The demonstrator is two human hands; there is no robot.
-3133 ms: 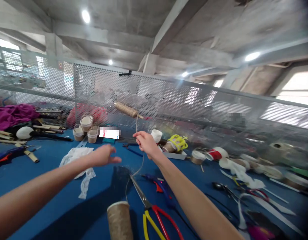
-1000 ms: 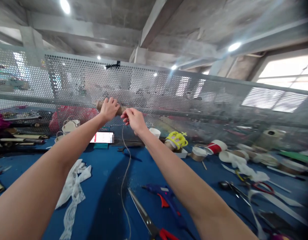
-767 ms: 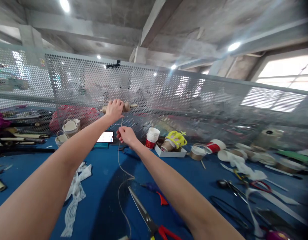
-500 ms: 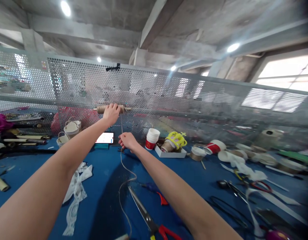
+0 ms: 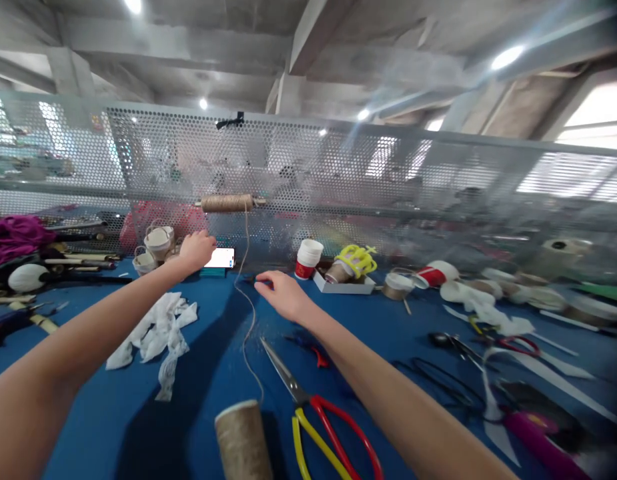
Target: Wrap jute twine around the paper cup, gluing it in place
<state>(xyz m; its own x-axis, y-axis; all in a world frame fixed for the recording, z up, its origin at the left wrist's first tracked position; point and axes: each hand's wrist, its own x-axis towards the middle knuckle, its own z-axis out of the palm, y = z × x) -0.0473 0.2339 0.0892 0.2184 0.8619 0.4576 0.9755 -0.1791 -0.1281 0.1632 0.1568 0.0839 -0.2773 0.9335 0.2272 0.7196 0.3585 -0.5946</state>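
A spool of twine (image 5: 227, 203) lies across a rod at the perforated panel, touched by neither hand. From its right end a loose strand of twine (image 5: 249, 300) hangs down and curves over the blue table to a roll wound in brown twine (image 5: 243, 440) at the front. My left hand (image 5: 198, 249), open with loosely bent fingers, hovers below the spool beside the lit phone (image 5: 222, 258). My right hand (image 5: 282, 295) is open just right of the strand, thumb and forefinger apart and nothing visible between them. Scissors with red and yellow handles (image 5: 303, 400) lie nearer me.
White lace strips (image 5: 163, 327) lie on the left. Paper cups (image 5: 308, 259) and a white box with a yellow crown (image 5: 355, 261) stand by the perforated panel (image 5: 338, 173). Pliers (image 5: 311, 350) lie beneath my right forearm. Tools, ribbon and rolls clutter the right side.
My left hand has let go of the spool and moved down and left. My right hand has released the strand and shifted right and slightly down. The view has tipped downward, showing the front roll.
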